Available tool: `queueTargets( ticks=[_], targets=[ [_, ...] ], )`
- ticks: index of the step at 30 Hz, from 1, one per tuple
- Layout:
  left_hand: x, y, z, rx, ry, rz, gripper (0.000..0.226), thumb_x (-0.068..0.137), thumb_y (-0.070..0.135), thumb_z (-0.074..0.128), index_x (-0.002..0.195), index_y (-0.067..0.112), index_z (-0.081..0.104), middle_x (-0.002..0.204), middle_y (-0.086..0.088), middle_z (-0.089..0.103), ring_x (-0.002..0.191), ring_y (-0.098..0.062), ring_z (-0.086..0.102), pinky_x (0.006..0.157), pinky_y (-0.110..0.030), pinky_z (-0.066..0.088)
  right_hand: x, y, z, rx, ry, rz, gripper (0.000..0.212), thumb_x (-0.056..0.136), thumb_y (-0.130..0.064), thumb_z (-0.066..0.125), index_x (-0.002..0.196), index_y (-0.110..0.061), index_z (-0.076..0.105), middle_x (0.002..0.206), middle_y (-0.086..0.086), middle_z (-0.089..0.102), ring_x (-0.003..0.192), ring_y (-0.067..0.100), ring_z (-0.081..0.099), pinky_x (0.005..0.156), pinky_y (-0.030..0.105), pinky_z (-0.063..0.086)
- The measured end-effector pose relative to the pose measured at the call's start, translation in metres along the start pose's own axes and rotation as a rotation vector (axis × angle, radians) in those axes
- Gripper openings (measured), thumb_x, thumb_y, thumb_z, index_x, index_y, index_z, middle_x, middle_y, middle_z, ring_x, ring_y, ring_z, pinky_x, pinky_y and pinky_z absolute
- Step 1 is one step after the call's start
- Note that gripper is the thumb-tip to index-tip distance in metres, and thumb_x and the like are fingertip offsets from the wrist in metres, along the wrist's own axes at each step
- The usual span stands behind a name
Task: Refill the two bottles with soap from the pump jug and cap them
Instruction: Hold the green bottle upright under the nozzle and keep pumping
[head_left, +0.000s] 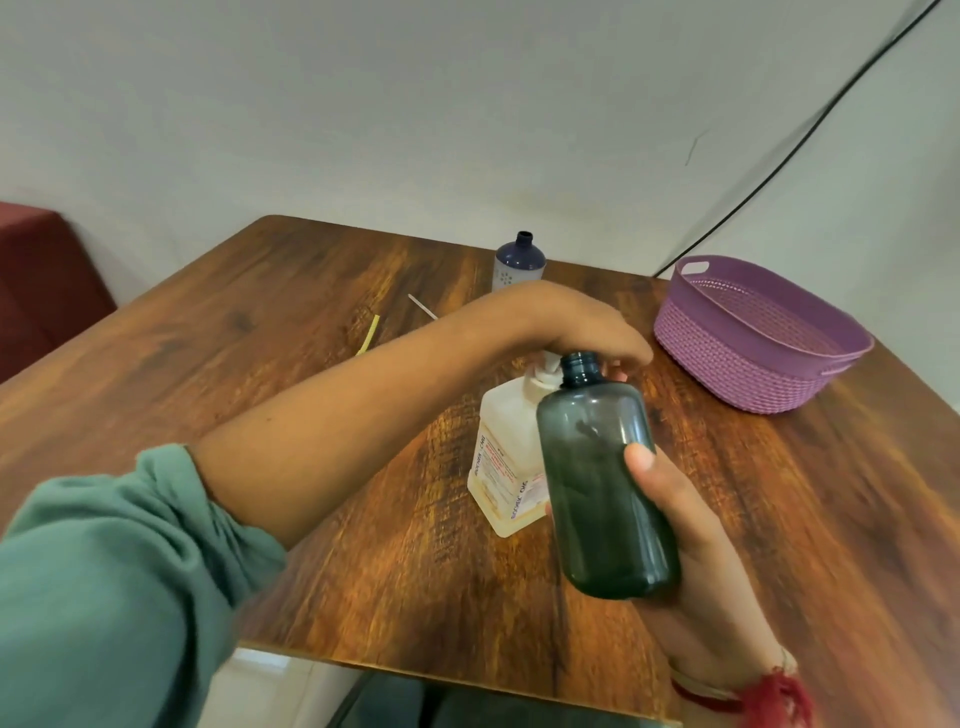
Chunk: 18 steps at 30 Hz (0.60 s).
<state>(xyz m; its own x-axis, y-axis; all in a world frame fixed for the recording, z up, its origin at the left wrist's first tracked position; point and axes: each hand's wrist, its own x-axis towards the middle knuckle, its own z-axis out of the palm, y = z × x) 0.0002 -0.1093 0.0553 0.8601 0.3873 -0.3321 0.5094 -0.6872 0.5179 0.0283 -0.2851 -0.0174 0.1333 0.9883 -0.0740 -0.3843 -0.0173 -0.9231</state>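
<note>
Fingers and thumb of the right hand (696, 561) curl round a dark smoky-green translucent plastic bottle (602, 488), uncapped and tilted, its mouth just beside the pump spout; the left hand (582, 322) lies loosely spread, palm down, on the white pump head of a pale square plastic jug (498, 467) standing mid-table; far behind stands a white bottle with dark blue shoulder (518, 262), also uncapped; right, a purple woven-look plastic basket (727, 353); brown wood-grain table (260, 312); grey-white wall (415, 104) crossed by a black cable (753, 192).

- On the label of the pump jug (501, 467), the letters "CHG" are printed twice in red, running sideways.
- The word before them and the small print cannot be read.
</note>
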Motion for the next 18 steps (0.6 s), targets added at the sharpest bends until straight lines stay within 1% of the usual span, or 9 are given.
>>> queueTargets(
  ticks=[2, 4, 8, 11, 13, 15, 18],
  targets=[
    [0.0, -0.004, 0.004, -0.008, -0.025, 0.004, 0.02, 0.092, 0.024, 0.043, 0.075, 0.015, 0.051, 0.071, 0.002, 0.048, 0.061, -0.011, 0.04, 0.059, -0.022, 0.035, 0.001, 0.001, 0.001, 0.012, 0.002, 0.005, 0.071, 0.037, -0.056, 0.086, 0.099, -0.026, 0.072, 0.104, 0.011, 0.071, 0.085, 0.022, 0.069, 0.061, 0.029, 0.055],
    [-0.001, -0.003, 0.001, 0.05, -0.042, 0.011, 0.023, 0.093, 0.024, 0.042, 0.073, 0.016, 0.049, 0.071, 0.002, 0.047, 0.06, -0.01, 0.038, 0.058, -0.022, 0.033, 0.0, 0.0, 0.002, 0.008, 0.002, 0.001, 0.07, 0.035, -0.057, 0.086, 0.097, -0.028, 0.073, 0.102, 0.009, 0.071, 0.084, 0.021, 0.07, 0.061, 0.029, 0.055],
    [-0.001, 0.005, -0.006, 0.121, -0.023, -0.004, 0.021, 0.094, 0.026, 0.044, 0.08, 0.015, 0.055, 0.075, 0.007, 0.056, 0.067, -0.009, 0.045, 0.063, -0.022, 0.037, -0.001, -0.003, 0.002, 0.009, 0.005, -0.003, 0.069, 0.033, -0.057, 0.087, 0.094, -0.028, 0.073, 0.101, 0.009, 0.072, 0.083, 0.021, 0.07, 0.06, 0.029, 0.055],
    [0.002, 0.0, 0.0, -0.033, -0.005, 0.006, 0.02, 0.092, 0.025, 0.045, 0.079, 0.015, 0.057, 0.076, 0.003, 0.057, 0.064, -0.01, 0.048, 0.061, -0.021, 0.04, 0.001, -0.001, 0.001, 0.02, 0.015, 0.012, 0.068, 0.035, -0.056, 0.087, 0.095, -0.027, 0.073, 0.102, 0.01, 0.072, 0.084, 0.022, 0.07, 0.061, 0.029, 0.055],
    [0.002, -0.004, 0.004, -0.07, -0.001, 0.017, 0.021, 0.092, 0.023, 0.044, 0.076, 0.015, 0.055, 0.076, 0.002, 0.055, 0.062, -0.01, 0.046, 0.059, -0.021, 0.039, 0.002, 0.001, 0.0, 0.029, 0.019, 0.011, 0.07, 0.037, -0.055, 0.086, 0.098, -0.024, 0.072, 0.102, 0.011, 0.071, 0.083, 0.022, 0.069, 0.061, 0.029, 0.055],
    [0.001, -0.005, 0.004, -0.036, -0.006, 0.012, 0.023, 0.093, 0.023, 0.042, 0.073, 0.016, 0.052, 0.074, 0.002, 0.052, 0.061, -0.01, 0.042, 0.058, -0.021, 0.037, 0.001, 0.001, 0.001, 0.033, 0.023, 0.009, 0.068, 0.038, -0.055, 0.086, 0.097, -0.025, 0.073, 0.101, 0.01, 0.071, 0.083, 0.021, 0.069, 0.061, 0.029, 0.055],
    [-0.001, 0.004, -0.004, 0.121, -0.045, -0.023, 0.024, 0.094, 0.026, 0.042, 0.073, 0.018, 0.052, 0.073, 0.006, 0.052, 0.065, -0.009, 0.043, 0.064, -0.024, 0.035, 0.0, -0.001, 0.001, 0.023, 0.014, -0.001, 0.066, 0.036, -0.057, 0.086, 0.095, -0.028, 0.073, 0.1, 0.008, 0.072, 0.083, 0.021, 0.069, 0.061, 0.029, 0.055]
  ],
)
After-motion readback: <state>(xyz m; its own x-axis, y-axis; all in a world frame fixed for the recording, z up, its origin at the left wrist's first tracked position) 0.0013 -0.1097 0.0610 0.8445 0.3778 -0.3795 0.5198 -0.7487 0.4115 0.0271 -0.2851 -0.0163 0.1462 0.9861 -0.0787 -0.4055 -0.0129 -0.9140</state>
